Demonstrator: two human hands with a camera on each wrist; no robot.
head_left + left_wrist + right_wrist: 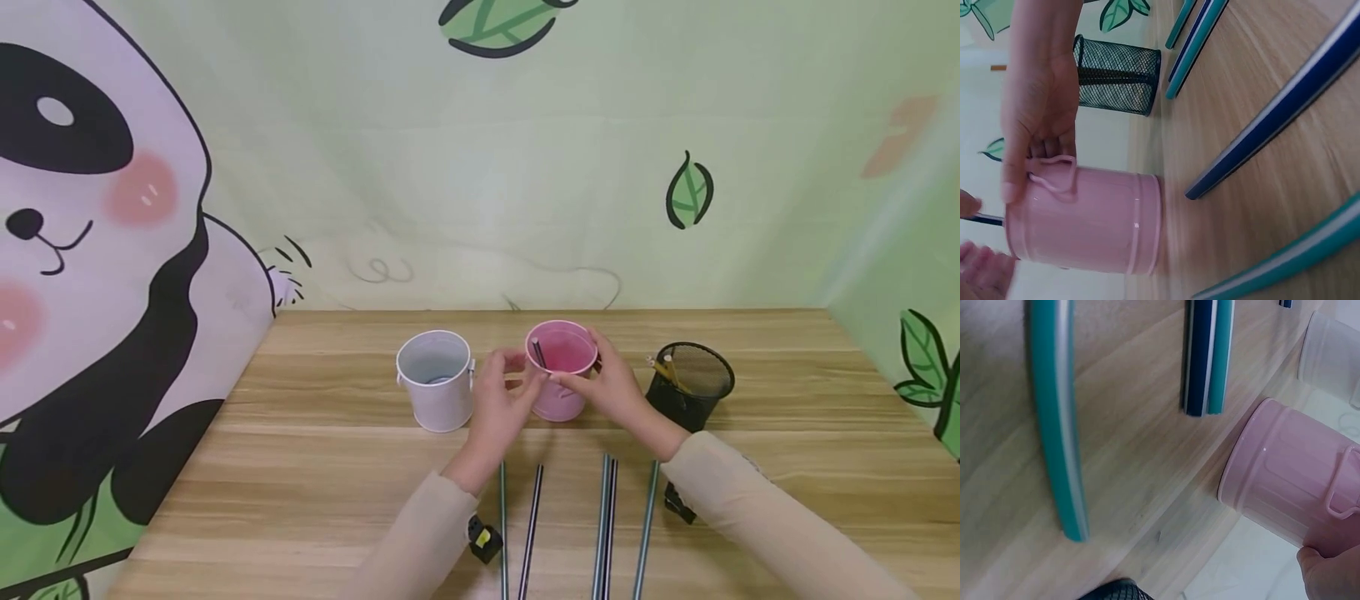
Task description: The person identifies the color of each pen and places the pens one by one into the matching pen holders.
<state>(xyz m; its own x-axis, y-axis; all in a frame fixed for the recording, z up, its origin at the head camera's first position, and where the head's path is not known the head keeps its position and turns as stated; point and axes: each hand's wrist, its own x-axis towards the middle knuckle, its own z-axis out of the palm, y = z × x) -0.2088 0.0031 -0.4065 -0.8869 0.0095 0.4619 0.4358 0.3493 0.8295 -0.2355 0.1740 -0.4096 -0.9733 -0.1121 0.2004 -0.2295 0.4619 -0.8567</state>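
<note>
A small pink bucket [561, 398] stands on the wooden table, with a dark pencil [538, 353] leaning inside its left rim. My right hand [611, 385] grips the bucket by the rim, thumb at the front and fingers round the right side; the left wrist view shows this grip beside the wire handle [1063, 181]. Beside the left front rim is my left hand [504, 400], its fingers loosely bent with nothing seen between them. Its blurred fingertips [985, 265] appear near the pencil's upper end in the left wrist view; whether they touch the bucket, I cannot tell.
To the left stands a white bucket [442, 404]. A black mesh pen holder [686, 400] with yellowish pencils is at the right, close to my right forearm. Several teal and navy pencils, among them a navy one [531, 533], lie on the table [300, 500] between my forearms.
</note>
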